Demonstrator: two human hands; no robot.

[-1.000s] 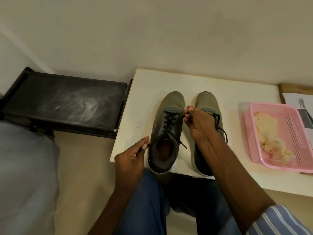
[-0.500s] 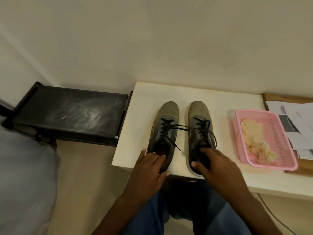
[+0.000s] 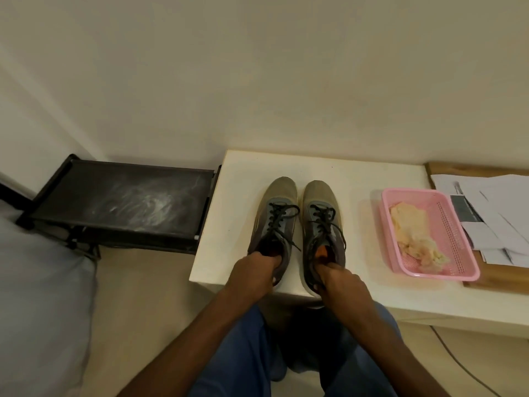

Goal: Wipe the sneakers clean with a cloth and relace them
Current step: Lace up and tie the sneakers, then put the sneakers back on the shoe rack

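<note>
Two olive and grey sneakers with black laces stand side by side on a white table (image 3: 234, 196), toes pointing away from me. My left hand (image 3: 253, 272) grips the heel of the left sneaker (image 3: 276, 213), fingers hooked into its opening. The heel of the right sneaker (image 3: 322, 216) is held the same way by my right hand (image 3: 339, 280). Both heels sit at the table's front edge. A crumpled yellow cloth (image 3: 415, 236) lies in a pink basket (image 3: 463, 253) to the right.
A black dusty low shelf (image 3: 123, 204) stands left of the table, against the wall. Loose papers (image 3: 492, 213) lie on a wooden board at the far right. A grey cushion (image 3: 40, 296) fills the lower left. A cable runs across the floor at the lower right.
My hands let go of the left sneaker's lace ends, dropped to the heels and closed on them. The lace strand that lay across both sneakers has come back onto the left one.
</note>
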